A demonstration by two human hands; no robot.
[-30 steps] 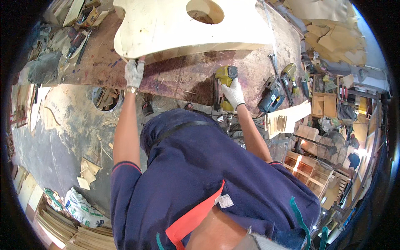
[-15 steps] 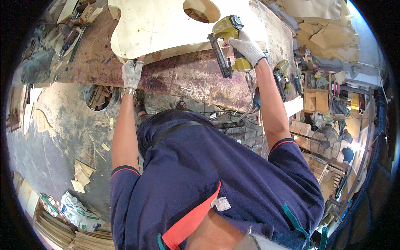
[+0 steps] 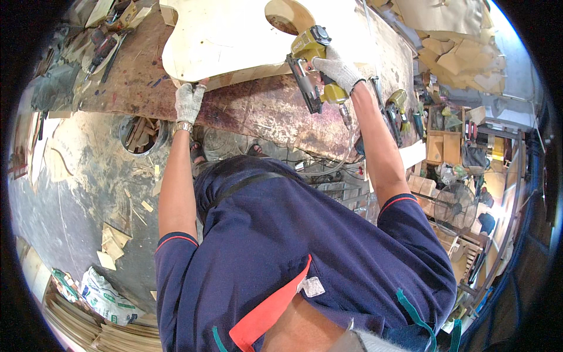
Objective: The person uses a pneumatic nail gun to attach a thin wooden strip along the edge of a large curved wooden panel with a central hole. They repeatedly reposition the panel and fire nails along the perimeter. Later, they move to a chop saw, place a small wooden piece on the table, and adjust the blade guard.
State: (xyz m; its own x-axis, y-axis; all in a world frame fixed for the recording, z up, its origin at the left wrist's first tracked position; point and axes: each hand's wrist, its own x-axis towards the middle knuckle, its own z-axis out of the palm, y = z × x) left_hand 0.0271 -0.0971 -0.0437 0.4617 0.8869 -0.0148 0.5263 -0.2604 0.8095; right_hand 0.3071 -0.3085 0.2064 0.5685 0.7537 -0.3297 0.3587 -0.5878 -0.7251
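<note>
A pale, curved wooden panel [image 3: 223,41] with a round hole lies over the worktable [image 3: 252,108] at the top. It stands on side pieces, one of which shows along its near edge. My left hand [image 3: 189,102], in a white knit glove, is closed on the panel's near left corner; its fingertips are partly hidden beneath. My right hand [image 3: 341,68], gloved too, is wrapped round the handle of a yellow-green air nail gun [image 3: 307,46]. The gun is tilted over the panel's near edge; I cannot tell whether its nose touches the wood. A hose [image 3: 350,139] runs down from its handle.
A second nail gun [image 3: 397,102] rests at the table's right edge. To the far left lies a drill [image 3: 101,50] among tools and scraps. Below are a round container of offcuts [image 3: 141,136] and wood scraps [image 3: 111,243] on the floor. A fan [image 3: 454,205] stands at right.
The nail gun in my right hand has moved slightly left and down, nearer the panel's edge. The panel and my left hand sit slightly further right in the picture, as do the table things.
</note>
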